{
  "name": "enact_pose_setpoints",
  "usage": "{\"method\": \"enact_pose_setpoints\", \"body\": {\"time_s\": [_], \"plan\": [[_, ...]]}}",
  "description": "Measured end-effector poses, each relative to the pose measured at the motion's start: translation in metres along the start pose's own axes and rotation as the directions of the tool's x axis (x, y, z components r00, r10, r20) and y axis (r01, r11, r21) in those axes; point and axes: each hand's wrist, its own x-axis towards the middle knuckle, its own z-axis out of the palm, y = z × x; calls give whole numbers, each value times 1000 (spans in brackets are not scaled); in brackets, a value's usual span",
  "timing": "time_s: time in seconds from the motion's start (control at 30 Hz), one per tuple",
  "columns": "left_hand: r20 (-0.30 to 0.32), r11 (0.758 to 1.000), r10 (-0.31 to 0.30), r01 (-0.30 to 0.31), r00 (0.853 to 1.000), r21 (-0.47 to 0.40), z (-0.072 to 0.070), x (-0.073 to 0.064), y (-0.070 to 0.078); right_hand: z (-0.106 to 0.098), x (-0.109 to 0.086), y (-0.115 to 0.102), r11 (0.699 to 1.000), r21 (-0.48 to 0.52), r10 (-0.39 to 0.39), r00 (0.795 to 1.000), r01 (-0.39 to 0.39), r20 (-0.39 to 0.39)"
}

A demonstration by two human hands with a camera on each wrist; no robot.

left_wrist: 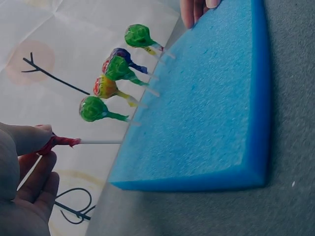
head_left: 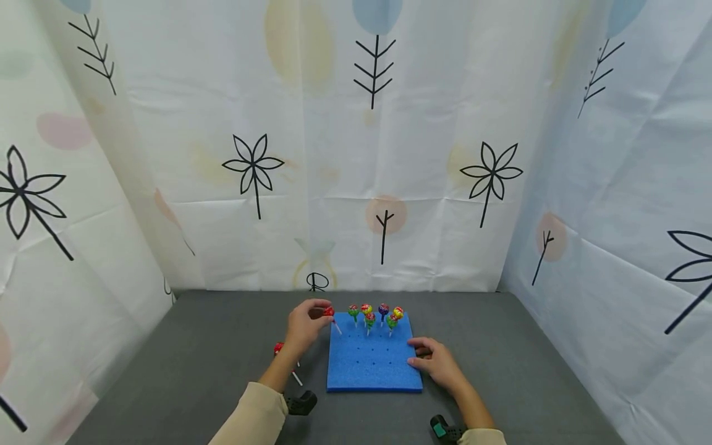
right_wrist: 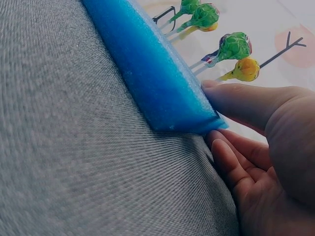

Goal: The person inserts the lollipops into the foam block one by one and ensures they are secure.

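"Blue foam board [head_left: 372,364], flat on the grey table [head_left: 222,358], dotted with small holes. What's the left hand [head_left: 306,322] doing?"

"Pinching the red lollipop [head_left: 329,312] at the board's far left corner, thumb and fingertips closed on its wrapped head; the white stick slants down to the board, but I can't tell whether its tip sits in a hole"

"And the right hand [head_left: 436,364]?"

"Over at the board's right edge, gripping it there, thumb and fingers bent a little with the foam between them"

"How many are standing?"

"Six, all toward the far side: a green lollipop [head_left: 353,311] at the left, then a red-and-yellow lollipop [head_left: 366,308], a purple lollipop [head_left: 383,309] and a yellow lollipop [head_left: 398,313]; two more green ones stand slightly nearer, and the closer part of the board shows bare holes"

"Anything beside it?"

"Left of the board, a loose red-topped lollipop [head_left: 279,348] lies on the table, partly hidden by the left forearm, with a white stick [head_left: 297,378] poking out nearby. Both sleeves are beige, with a black device at each wrist, and a pale patterned curtain [head_left: 334,123] hangs behind"
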Motion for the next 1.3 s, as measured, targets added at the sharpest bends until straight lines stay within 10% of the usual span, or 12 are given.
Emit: {"method": "enact_pose_setpoints", "body": {"time_s": [0.8, 1.3], "plan": [[-103, 999, -42, 45, 994, 25, 35, -8, -7, 1, 0, -2, 1000, -13, 10, 1000, -10, -6], [-43, 974, 159, -150, 986, 167, 45, -8, -1, 1, 0, -1, 999, -37, -2, 1000, 1, -17]]}}
